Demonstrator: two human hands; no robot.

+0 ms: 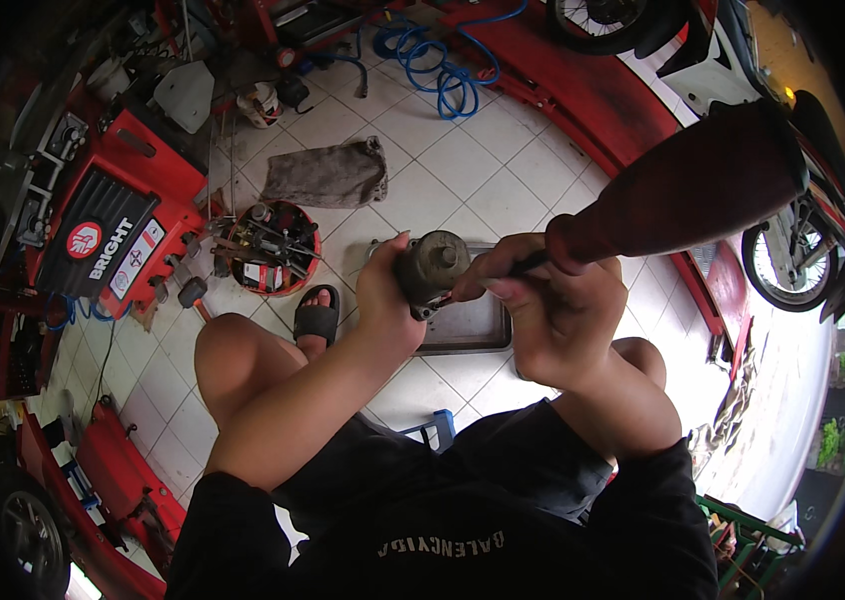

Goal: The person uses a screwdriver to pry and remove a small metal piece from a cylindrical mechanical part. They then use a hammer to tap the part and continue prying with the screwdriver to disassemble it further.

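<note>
My left hand (pixel 389 295) is wrapped round a grey cylindrical metal part (pixel 440 258) with a round stub on its end. My right hand (pixel 568 310) is closed round the shaft end of a screwdriver (pixel 688 190). Its big dark red handle rises toward the upper right, close to the camera. The screwdriver's tip points at the side of the metal part near my left fingers; whether it touches is hard to make out. Below both hands a shallow metal tray (pixel 488 347) lies on the floor, partly hidden by them.
A red bucket (pixel 315 262) of tools stands left of the tray, with a grey rag (pixel 328 173) beyond it. A red machine (pixel 108 215) is at the left. Coiled blue hose (pixel 453 85) lies at the far side near a red platform (pixel 553 95). Motorcycle wheels (pixel 793 262) show at the right.
</note>
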